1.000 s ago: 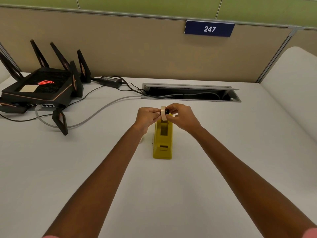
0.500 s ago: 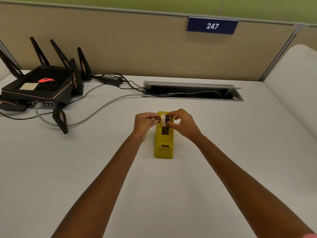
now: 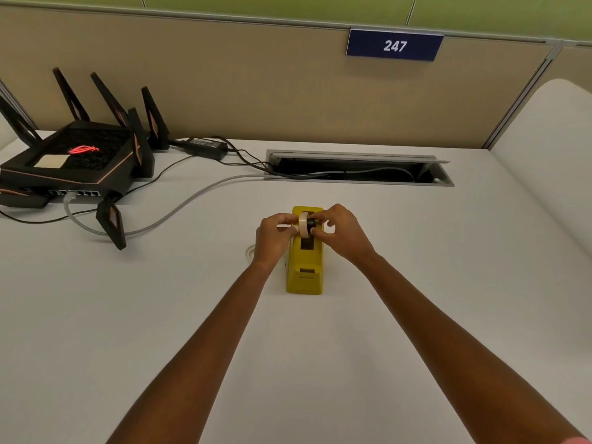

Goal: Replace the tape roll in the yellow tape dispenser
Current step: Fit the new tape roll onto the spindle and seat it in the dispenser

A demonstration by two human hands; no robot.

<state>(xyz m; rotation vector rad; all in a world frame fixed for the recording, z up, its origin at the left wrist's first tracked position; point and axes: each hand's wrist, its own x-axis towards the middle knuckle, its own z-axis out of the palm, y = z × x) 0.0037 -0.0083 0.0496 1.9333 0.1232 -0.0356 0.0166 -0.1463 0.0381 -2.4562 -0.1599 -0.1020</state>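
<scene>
Head view: a cream tape roll is held on edge just above the open well of the yellow tape dispenser, which stands on the white desk near its middle, its cutter end turned toward the near edge. A black hub is seen at the roll's right face, apparently being pressed into the core. The roll's left side is pinched by the left hand, fingers curled closed on it; the hub is gripped by the thumb and fingertips of the right hand, likewise closed. Whether the hub is fully seated cannot be told from here.

The step in hand is judged to be the fitting of hub into roll before both are lowered into the dispenser. It is done well if the hub is kept square to the core and pushed evenly, and if the loose tape end is set to feed toward the cutter. The hub's stubs should then be dropped into the side slots of the well, not forced.

A pale ring-shaped object, possibly the spent roll, is partly hidden beside the left wrist. Toward the far left corner a black router is seen, with cables running to a cable hatch by the far edge.
</scene>
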